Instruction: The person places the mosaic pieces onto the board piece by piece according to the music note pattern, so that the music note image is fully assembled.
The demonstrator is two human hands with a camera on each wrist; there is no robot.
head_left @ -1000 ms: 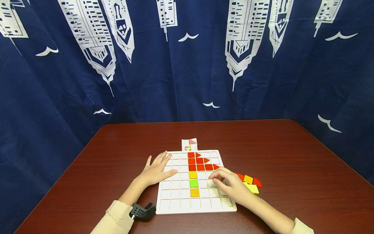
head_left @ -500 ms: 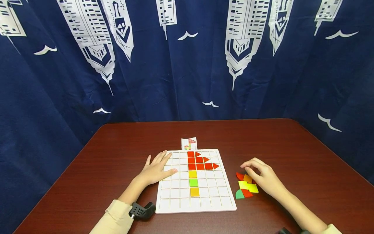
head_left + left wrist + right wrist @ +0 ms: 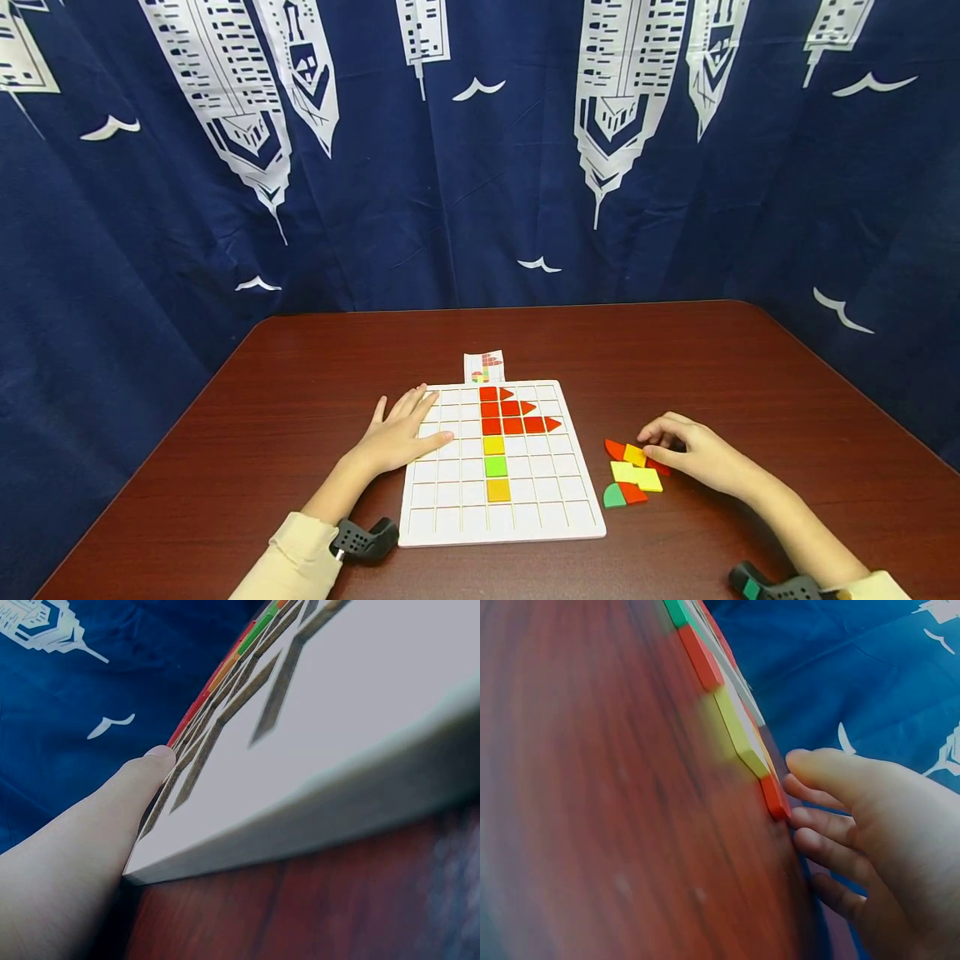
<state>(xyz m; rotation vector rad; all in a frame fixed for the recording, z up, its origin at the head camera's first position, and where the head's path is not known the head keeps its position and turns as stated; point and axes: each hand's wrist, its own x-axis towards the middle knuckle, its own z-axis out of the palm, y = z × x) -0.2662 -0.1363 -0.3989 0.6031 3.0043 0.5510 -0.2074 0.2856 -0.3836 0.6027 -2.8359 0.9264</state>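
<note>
My left hand (image 3: 396,437) rests with spread fingers on the left edge of a white gridded board (image 3: 450,523). In the left wrist view its thumb (image 3: 160,752) lies on the board's surface. Along the board's middle stand red squares (image 3: 491,427) with red triangles (image 3: 552,424) at the row ends, above yellow, green (image 3: 495,466) and orange (image 3: 498,490) squares. My right hand (image 3: 693,450) hovers, fingers loosely bent, at the far right of a group of loose tiles. Nearest its fingertips are an orange square (image 3: 634,455) and a red piece (image 3: 776,799), partly hidden in the head view.
Yellow tiles (image 3: 648,480), a green quarter-round (image 3: 614,496) and more red pieces (image 3: 632,493) lie right of the board. A small pattern card (image 3: 483,367) sits behind it on the brown table (image 3: 337,358). A blue printed curtain (image 3: 375,208) hangs beyond.
My right hand has moved from over the board rightward to the loose tiles, then lowered beside them. It uncovers the third red triangle. The left hand stays in place.
</note>
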